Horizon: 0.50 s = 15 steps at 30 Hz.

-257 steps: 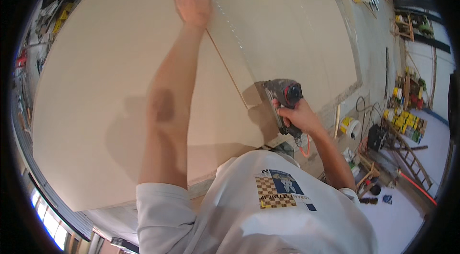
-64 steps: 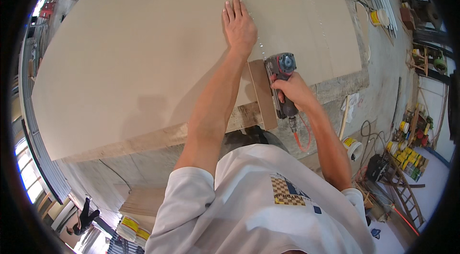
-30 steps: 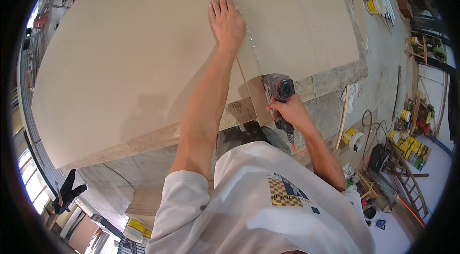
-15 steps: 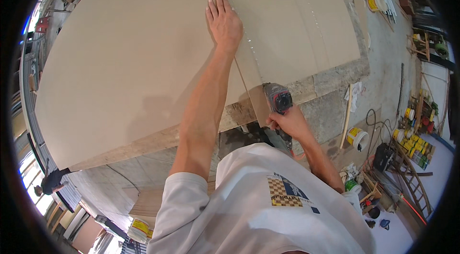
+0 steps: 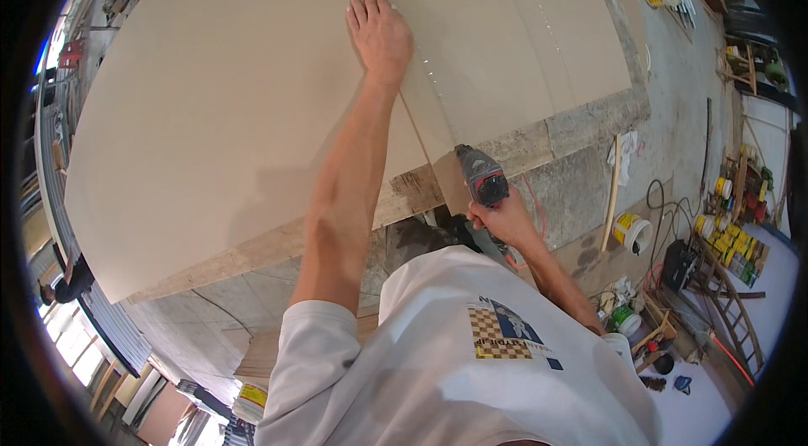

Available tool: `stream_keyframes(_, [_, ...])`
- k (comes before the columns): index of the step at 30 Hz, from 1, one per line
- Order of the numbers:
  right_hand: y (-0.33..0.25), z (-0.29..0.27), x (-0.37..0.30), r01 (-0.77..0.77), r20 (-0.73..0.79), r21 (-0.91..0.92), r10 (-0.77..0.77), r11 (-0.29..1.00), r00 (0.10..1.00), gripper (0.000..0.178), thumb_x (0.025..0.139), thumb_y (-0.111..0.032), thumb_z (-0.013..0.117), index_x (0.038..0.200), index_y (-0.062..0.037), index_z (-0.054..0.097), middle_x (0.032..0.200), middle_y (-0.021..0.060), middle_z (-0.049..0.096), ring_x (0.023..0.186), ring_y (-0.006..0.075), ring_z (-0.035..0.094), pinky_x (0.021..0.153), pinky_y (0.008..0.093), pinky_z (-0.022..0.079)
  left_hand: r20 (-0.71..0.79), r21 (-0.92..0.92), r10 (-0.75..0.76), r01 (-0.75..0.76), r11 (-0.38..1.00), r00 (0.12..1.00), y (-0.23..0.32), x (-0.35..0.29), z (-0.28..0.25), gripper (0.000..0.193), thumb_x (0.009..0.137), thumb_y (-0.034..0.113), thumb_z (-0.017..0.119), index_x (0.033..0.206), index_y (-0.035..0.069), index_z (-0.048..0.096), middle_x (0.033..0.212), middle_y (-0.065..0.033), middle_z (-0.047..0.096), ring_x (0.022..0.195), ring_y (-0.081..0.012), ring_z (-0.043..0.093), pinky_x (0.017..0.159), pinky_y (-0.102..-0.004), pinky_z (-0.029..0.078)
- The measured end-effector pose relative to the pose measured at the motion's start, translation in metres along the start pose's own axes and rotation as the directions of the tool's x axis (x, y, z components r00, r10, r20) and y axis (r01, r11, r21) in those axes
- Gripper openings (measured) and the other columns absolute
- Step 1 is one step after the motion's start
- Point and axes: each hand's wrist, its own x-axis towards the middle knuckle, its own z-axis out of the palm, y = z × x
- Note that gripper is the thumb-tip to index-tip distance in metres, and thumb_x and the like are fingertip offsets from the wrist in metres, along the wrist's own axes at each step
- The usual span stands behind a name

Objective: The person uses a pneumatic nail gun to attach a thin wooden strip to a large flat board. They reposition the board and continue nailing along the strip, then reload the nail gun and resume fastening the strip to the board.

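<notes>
My left hand (image 5: 385, 38) lies flat with fingers stretched over a narrow beige strip (image 5: 418, 112) on a large beige board (image 5: 194, 109). The strip runs from the far edge to beyond the near edge of the board. In my right hand (image 5: 503, 215) is the handle of a black and red nail gun (image 5: 483, 177). Its nose is at the near end of the strip, by the board's edge; whether it touches is hard to tell. An orange hose (image 5: 515, 261) hangs below the grip. A line of shiny spots (image 5: 431, 74) runs along the strip's right side.
Under the board is a worn, stained work surface (image 5: 581, 122). On the right are a wooden stick (image 5: 612, 193), a white bucket (image 5: 633, 231), coiled black hose and a ladder (image 5: 730, 303). Another person (image 5: 69, 282) stands at the far left.
My left hand has slid slightly up and left along the strip. The nail gun has tilted and shifted slightly left at its nose. The other person has moved toward the left rim.
</notes>
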Motion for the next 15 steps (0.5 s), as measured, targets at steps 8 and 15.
stream_keyframes(8, [0.031, -0.005, -0.005, -0.005, -0.017, 0.065, 0.006, 0.998, 1.000, 0.015, 0.089, -0.009, 0.073, 0.093, 0.0014, 0.063, 0.073, 0.0079, 0.070, 0.059, 0.0146, 0.066, 0.055, 0.0308, 0.053, 0.030, 0.033, 0.024, -0.025, 0.999, 0.999, -0.007, -0.003, 0.003, 0.054, 0.101, 0.015, 0.045, 0.151, -0.003, 0.041, 0.164, -0.0171, 0.034, 0.153, -0.0398, 0.027, 0.126, -0.0496, 0.020])
stream_keyframes(15, [0.044, -0.034, -0.021, -0.024, -0.060, -0.017, 0.023, 1.000, 0.998, 0.019, 0.087, -0.010, 0.073, 0.096, 0.0029, 0.063, 0.071, 0.0078, 0.069, 0.057, 0.0143, 0.064, 0.054, 0.0318, 0.052, 0.062, -0.008, 0.026, -0.026, 1.000, 0.998, -0.001, -0.001, -0.007, 0.054, 0.101, 0.015, 0.047, 0.150, -0.005, 0.041, 0.165, -0.0181, 0.032, 0.153, -0.0418, 0.026, 0.125, -0.0510, 0.020])
